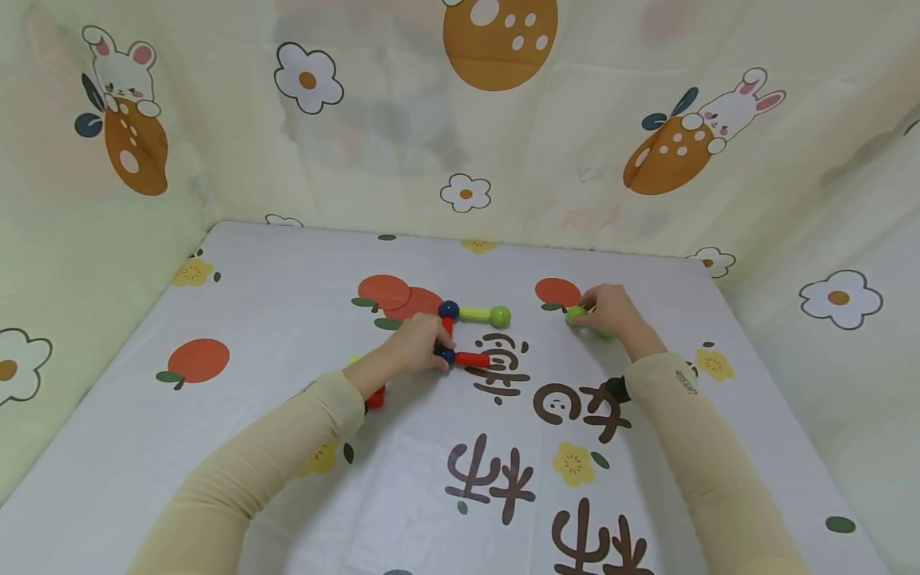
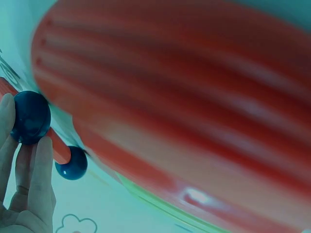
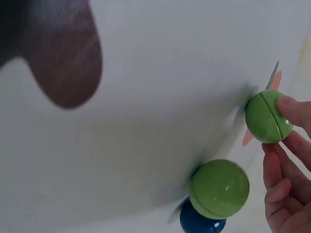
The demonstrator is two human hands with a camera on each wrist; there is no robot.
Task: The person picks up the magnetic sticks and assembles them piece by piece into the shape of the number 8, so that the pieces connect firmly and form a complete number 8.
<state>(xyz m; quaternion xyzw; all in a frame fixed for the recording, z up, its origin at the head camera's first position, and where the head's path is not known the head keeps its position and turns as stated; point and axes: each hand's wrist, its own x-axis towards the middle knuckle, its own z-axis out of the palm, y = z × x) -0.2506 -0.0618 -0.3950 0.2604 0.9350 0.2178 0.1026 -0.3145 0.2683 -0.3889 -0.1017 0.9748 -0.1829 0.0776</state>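
Hands part-closed — left (image 1: pixel 420 342) pinching navy ball (image 2: pixel 31 118) | right (image 1: pixel 613 310) pinching green ball (image 3: pixel 264 118)

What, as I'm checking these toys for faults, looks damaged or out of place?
Nothing stands out. The green ball in the right hand shows a line, probably a seam; the blue ball in the left hand and the red rod meeting it look unbroken.

On the table (image 1: pixel 402 511), the joined rods and balls (image 1: pixel 473 315) lie left of the ball (image 1: pixel 575 315) in the right hand (image 1: pixel 609 310).
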